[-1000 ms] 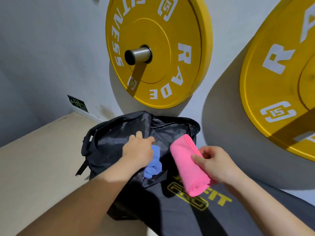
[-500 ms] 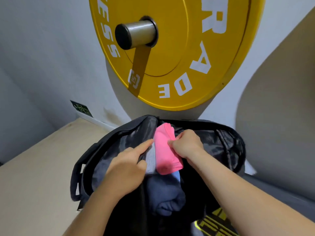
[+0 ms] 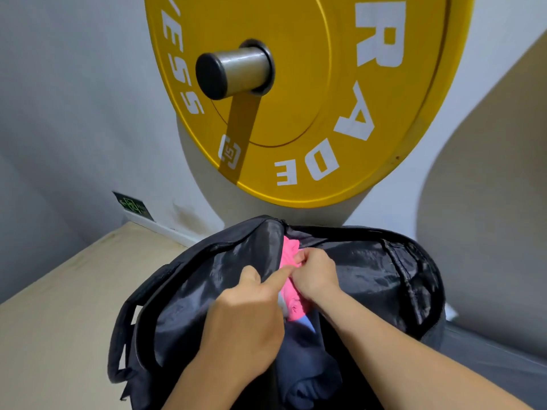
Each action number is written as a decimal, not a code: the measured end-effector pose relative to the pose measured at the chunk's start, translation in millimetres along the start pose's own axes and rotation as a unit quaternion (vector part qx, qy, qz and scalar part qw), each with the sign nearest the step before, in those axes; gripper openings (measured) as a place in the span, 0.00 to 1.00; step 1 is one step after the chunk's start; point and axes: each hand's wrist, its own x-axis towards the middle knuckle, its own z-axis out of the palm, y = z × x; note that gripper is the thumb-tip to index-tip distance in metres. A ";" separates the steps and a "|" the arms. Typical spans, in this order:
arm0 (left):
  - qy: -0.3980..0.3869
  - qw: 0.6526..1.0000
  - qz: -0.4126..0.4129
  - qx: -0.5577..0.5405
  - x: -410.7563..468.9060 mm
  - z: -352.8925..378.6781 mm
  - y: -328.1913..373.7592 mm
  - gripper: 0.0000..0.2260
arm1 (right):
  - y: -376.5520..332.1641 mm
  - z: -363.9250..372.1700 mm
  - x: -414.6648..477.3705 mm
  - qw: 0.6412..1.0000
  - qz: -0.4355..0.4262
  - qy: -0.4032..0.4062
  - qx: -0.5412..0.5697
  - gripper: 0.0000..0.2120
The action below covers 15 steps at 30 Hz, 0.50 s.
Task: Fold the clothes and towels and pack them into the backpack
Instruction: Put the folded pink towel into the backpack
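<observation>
Gym corner, pale wall behind: right hand [image 3: 316,276] pinches the rolled pink towel [image 3: 291,309] with curled fingers in the mouth of the black nylon backpack [image 3: 384,267]. The left hand [image 3: 245,329] lays a straight index finger against the towel, other fingers curled (can't tell if they grip the lining). Risk: with only fingertips on it, the roll may loosen or bunch when pushed down beside the folded dark blue garment [image 3: 310,365], and the limp bag flap could flop shut; the yellow weight plate [image 3: 296,99] hangs above.
</observation>
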 end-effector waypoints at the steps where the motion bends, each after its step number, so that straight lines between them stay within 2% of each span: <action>1: 0.007 1.000 -0.003 -0.003 0.5 5.5 -0.8 0.27 | 1.2 2.3 -0.2 1.000 0.007 -0.015 0.008 0.06; 3: -0.009 0.999 -0.030 -0.014 2.8 9.6 5.0 0.26 | 2.4 -0.8 1.0 0.999 -0.005 -0.038 -0.009 0.03; 5: -0.028 0.998 -0.056 0.014 6.2 16.9 17.5 0.30 | 2.1 -16.1 -1.3 0.995 -0.031 -0.076 -0.057 0.03; 8: -0.082 0.992 -0.095 0.032 9.1 38.4 28.1 0.32 | 1.6 -54.6 -16.7 0.987 -0.068 -0.092 -0.115 0.14; 10: -0.113 0.989 -0.078 0.051 11.9 46.9 31.7 0.34 | 6.8 -88.4 -37.9 0.985 -0.096 -0.016 -0.139 0.18; 11: -0.101 0.989 -0.072 0.080 13.1 49.5 33.0 0.34 | 13.2 -104.6 -47.3 0.981 -0.113 0.055 -0.150 0.19; 12: -0.130 0.986 -0.079 0.072 17.0 48.4 33.7 0.33 | 20.9 -121.3 -58.3 0.972 -0.115 0.123 -0.164 0.19; 13: -0.150 0.984 -0.092 0.037 19.5 44.2 35.5 0.30 | 33.4 -134.8 -67.2 0.968 -0.088 0.168 -0.166 0.21; 14: -0.162 0.981 -0.102 0.027 18.6 44.0 35.7 0.27 | 45.4 -146.1 -73.7 0.975 -0.023 0.169 -0.140 0.26; 15: -0.166 0.980 -0.103 0.023 16.3 40.4 39.3 0.25 | 57.9 -152.2 -78.9 0.988 0.071 0.120 -0.060 0.32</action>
